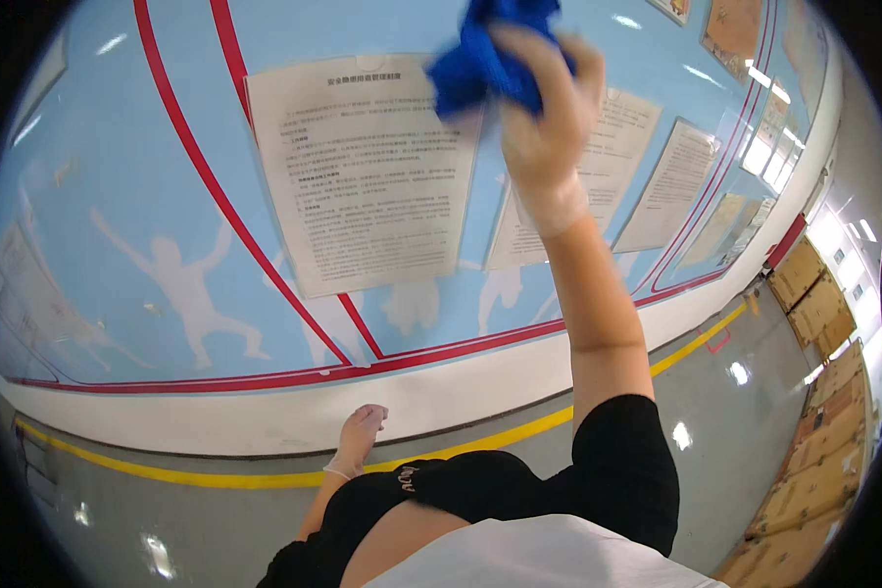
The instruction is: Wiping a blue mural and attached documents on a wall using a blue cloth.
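My right hand [551, 125], in a thin clear glove, is raised high at the top of the view and grips a crumpled blue cloth [496, 59]. Both are blurred. They overlap the upper right corner of a printed sheet [371, 184] in a clear holder on a light blue wall panel [110, 213]; whether the cloth touches the surface I cannot tell. Low before my body hangs my left hand [364, 434], also gloved, its fingers curled in with nothing visible in them.
More printed sheets [669, 184] hang along the panel to the right. Red stripes [191, 162] and pale figures [191, 287] decorate it. A yellow line [250, 481] runs along the grey floor [213, 529] by the wall. Cardboard boxes [808, 456] are stacked at right.
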`<state>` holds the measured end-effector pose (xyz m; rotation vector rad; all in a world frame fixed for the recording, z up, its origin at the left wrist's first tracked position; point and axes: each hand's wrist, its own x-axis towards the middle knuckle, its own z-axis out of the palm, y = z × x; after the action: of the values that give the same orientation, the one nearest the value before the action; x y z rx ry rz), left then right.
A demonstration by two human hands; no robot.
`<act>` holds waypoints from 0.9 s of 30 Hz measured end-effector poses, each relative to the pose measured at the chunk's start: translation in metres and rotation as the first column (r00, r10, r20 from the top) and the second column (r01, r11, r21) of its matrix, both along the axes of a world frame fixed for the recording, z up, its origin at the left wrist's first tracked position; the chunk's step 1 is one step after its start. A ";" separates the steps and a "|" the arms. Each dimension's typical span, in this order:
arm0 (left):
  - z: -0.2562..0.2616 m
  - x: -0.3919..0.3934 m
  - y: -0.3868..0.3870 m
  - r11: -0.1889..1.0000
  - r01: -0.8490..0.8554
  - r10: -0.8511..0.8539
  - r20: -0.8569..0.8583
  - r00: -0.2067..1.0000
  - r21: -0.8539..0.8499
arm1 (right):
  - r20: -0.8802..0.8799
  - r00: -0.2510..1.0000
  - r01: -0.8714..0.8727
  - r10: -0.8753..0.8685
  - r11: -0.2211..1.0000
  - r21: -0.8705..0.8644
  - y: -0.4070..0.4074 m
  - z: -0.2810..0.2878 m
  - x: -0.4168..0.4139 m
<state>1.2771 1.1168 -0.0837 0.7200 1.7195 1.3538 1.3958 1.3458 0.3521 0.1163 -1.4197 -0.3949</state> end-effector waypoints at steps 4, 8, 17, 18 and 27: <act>-0.006 0.000 -0.013 0.997 -0.052 0.056 0.069 0.996 -0.057 | 0.079 0.996 -0.050 0.037 0.984 0.172 -0.045 0.077 -0.081; -0.025 -0.010 -0.022 0.993 -0.075 0.085 0.119 0.989 -0.086 | 0.299 0.920 0.194 -0.255 0.956 0.219 -0.094 0.073 -0.183; -0.020 -0.030 -0.020 0.994 -0.088 0.097 0.138 0.986 -0.072 | 0.422 0.789 0.280 -0.447 0.872 0.401 -0.079 0.106 -0.132; -0.023 -0.034 -0.015 0.995 -0.049 0.059 0.115 0.992 -0.084 | 0.383 0.815 0.293 -0.434 0.880 0.373 -0.068 0.107 -0.117; -0.057 -0.071 0.000 0.984 0.175 -0.172 -0.269 0.948 -0.014 | 0.015 0.776 0.626 -0.631 0.772 0.109 0.070 0.089 0.011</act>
<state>1.2061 1.1170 -0.1412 1.0770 1.8099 1.1856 1.4072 1.4162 0.4407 -0.2884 -1.4659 -1.0279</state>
